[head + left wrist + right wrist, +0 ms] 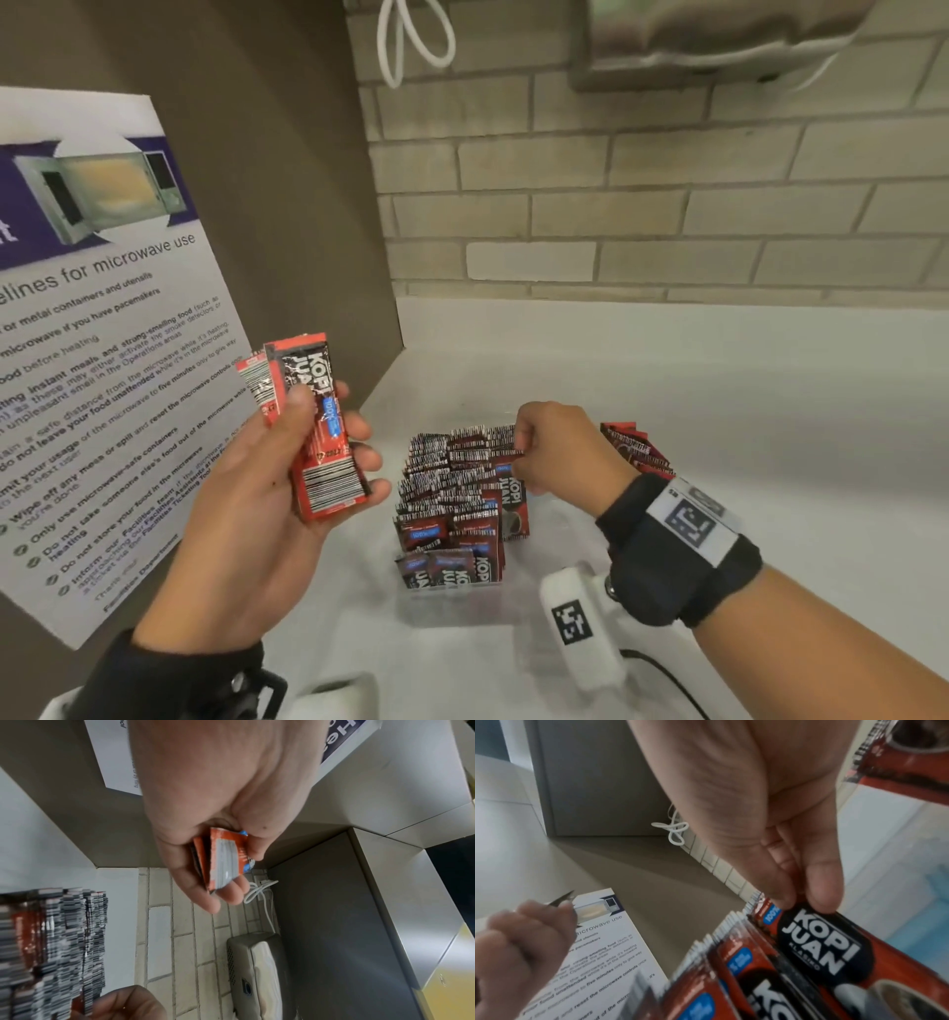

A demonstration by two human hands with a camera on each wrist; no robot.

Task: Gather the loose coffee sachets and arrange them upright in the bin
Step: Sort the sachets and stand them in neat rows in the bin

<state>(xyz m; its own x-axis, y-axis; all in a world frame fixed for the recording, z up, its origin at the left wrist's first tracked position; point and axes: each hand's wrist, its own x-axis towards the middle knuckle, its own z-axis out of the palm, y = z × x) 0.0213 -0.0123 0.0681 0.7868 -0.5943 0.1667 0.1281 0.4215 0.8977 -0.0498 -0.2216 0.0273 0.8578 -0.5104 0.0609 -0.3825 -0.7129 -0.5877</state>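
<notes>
I have my left hand (pixel 287 493) raised palm-up off to the side of the bin, its thumb and fingers wrapped around a small fan of Kopi Juan coffee sachets (pixel 313 426); I count at least 2, maybe 3, and I can't be surer than that from the overlap. I judge they are held there as a ready supply, so each one can be passed across without reaching back to the tabletop (pixel 719 411). My right hand (pixel 560 452) is down at the far end of the clear bin (pixel 518 575), with thumb and forefinger closed on the top edge of 1 sachet (pixel 821 941) standing in the packed rows (pixel 452 493); the right wrist view shows that pinch plainly, just above the brand lettering. Gripping it by the top seal makes sense to me, since that lets the packet slide down edge-first between its neighbours and stay upright. The rows already fill most of the bin, barcode edges up, which keeps each packet propped by the next. Just beyond my right hand, on the tabletop, a small loose pile of sachets (pixel 637 447) lies flat, so gathering is not yet done. To the outside of my left hand a microwave guidelines poster (pixel 102 360) leans against the side panel.
</notes>
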